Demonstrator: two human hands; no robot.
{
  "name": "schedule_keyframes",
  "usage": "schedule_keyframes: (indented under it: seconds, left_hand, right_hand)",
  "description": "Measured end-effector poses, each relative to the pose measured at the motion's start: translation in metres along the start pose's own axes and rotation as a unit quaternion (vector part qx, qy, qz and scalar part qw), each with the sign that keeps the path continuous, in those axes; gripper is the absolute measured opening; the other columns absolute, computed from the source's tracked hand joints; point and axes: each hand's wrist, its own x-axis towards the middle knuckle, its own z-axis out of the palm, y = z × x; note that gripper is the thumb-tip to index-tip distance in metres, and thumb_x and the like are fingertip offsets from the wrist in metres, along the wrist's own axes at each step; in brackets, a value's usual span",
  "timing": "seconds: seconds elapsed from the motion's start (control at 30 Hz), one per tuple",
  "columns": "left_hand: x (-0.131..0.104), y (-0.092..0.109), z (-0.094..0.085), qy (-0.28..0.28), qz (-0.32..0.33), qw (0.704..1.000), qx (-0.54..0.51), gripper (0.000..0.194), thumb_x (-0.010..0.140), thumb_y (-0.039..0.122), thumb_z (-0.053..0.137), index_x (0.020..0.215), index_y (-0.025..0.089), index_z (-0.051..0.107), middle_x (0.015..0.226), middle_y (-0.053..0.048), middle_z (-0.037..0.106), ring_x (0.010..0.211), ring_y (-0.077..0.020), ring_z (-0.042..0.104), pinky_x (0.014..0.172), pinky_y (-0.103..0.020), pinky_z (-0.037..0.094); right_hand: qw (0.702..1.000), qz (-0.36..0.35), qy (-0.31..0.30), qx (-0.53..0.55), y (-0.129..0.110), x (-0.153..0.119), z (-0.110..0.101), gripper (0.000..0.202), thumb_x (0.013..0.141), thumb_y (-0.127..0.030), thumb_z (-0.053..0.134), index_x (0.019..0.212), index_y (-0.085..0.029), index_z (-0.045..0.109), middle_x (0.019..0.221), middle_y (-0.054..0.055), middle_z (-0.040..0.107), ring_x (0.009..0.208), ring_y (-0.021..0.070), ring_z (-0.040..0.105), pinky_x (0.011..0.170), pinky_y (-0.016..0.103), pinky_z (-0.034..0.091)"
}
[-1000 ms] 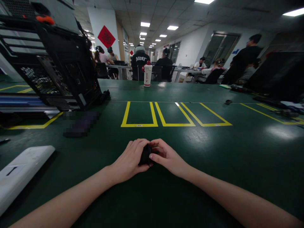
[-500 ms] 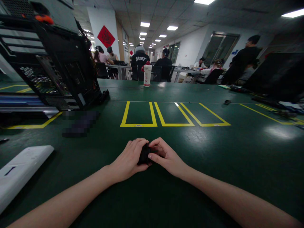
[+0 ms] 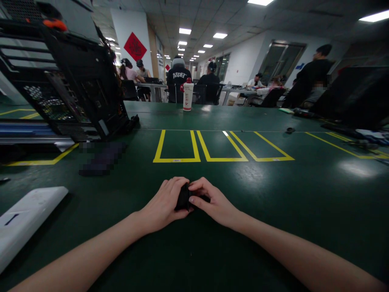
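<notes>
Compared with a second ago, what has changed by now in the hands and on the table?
Hardly anything: the whole view slid slightly left, likely a small head turn. Nothing was taken hold of or let go; the left hand still holds the small black object, the right hand at its edge. The cup, computer case and yellow tape stayed put.

A white box [image 3: 32, 217] lies near on the left, with a black computer [image 3: 91, 91] farther back. Yellow tape [image 3: 164, 160] makes shapes on the green table [image 3: 288, 202]. A white cup [image 3: 187, 98] stands near its far edge, with people [image 3: 179, 77] beyond.
</notes>
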Motion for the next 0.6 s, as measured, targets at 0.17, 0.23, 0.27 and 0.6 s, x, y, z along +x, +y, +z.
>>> schedule_keyframes:
  seconds: [0.17,0.23,0.27,0.6]
  left_hand:
    - [0.0004,-0.0010,0.0016,-0.001,-0.003,1.000,-0.001,0.055,0.077,0.024,0.063,0.122,0.020,0.031,0.117,-0.010,0.047,0.102,-0.0246,0.048,0.084,-0.041,0.042]
    - [0.0005,-0.0020,0.0026,0.003,-0.006,1.000,-0.002,0.055,0.077,0.023,0.063,0.122,0.021,0.031,0.117,-0.010,0.047,0.101,-0.0254,0.049,0.083,-0.042,0.042]
    - [0.0005,-0.0022,0.0029,0.002,-0.008,1.000,-0.002,0.056,0.076,0.022,0.063,0.122,0.022,0.031,0.117,-0.010,0.046,0.101,-0.0258,0.049,0.083,-0.042,0.042]
    - [0.0000,-0.0008,0.0012,0.000,-0.001,1.000,0.002,0.054,0.077,0.025,0.064,0.121,0.020,0.032,0.116,-0.010,0.047,0.102,-0.0248,0.049,0.084,-0.040,0.042]
  right_hand:
    - [1.000,0.027,-0.005,0.006,-0.0003,0.0007,0.0010,0.029,0.083,-0.022,0.055,0.111,-0.022,0.045,0.107,0.004,0.053,0.100,0.0171,0.054,0.088,0.037,0.046]
    - [1.000,0.014,-0.011,-0.009,0.0004,-0.0007,-0.0003,0.031,0.081,-0.021,0.057,0.110,-0.021,0.046,0.107,0.004,0.052,0.101,0.0176,0.053,0.091,0.038,0.044]
    - [1.000,0.001,-0.013,-0.017,0.0010,-0.0015,-0.0012,0.031,0.080,-0.019,0.059,0.108,-0.021,0.047,0.106,0.004,0.051,0.101,0.0177,0.053,0.092,0.039,0.044]
    - [1.000,0.011,0.004,0.022,0.0030,0.0016,0.0008,0.019,0.083,-0.022,0.056,0.100,-0.022,0.049,0.100,0.002,0.052,0.096,0.0155,0.056,0.086,0.035,0.048]
